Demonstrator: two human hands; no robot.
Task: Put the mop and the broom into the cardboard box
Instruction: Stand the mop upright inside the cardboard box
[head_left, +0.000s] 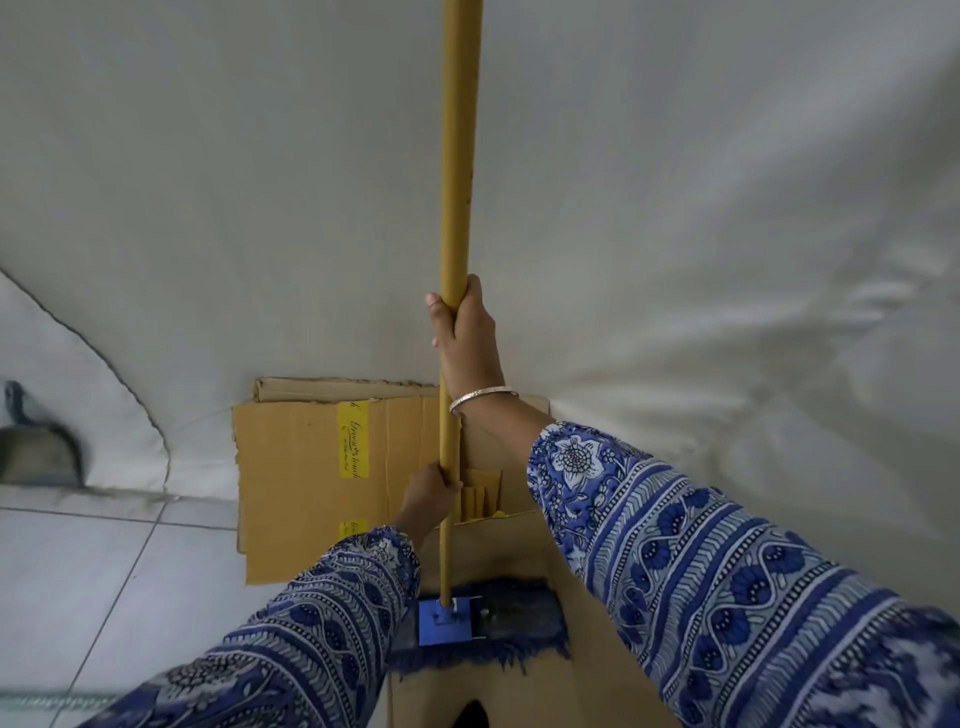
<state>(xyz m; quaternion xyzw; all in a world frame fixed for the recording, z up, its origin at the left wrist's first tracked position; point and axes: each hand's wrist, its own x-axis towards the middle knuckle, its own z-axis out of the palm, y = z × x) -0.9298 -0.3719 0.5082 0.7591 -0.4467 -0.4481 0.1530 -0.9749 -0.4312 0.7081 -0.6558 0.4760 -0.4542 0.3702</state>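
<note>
The mop stands nearly upright, its long yellow handle (458, 156) running from the top edge down to a blue bracket and a dark blue fringed mop head (493, 618). The head lies inside the open cardboard box (311, 467), low in the view between my sleeves. My right hand (467, 332) grips the handle about halfway up. Lower on the handle, just above the box's opening, my left hand (428, 493) is wrapped around it. No broom is in view.
A white cloth-covered wall (675, 208) rises right behind the box. A grey dustpan (36, 452) leans at the far left on the pale tiled floor (104, 571). The box's flaps stand open at the back and left.
</note>
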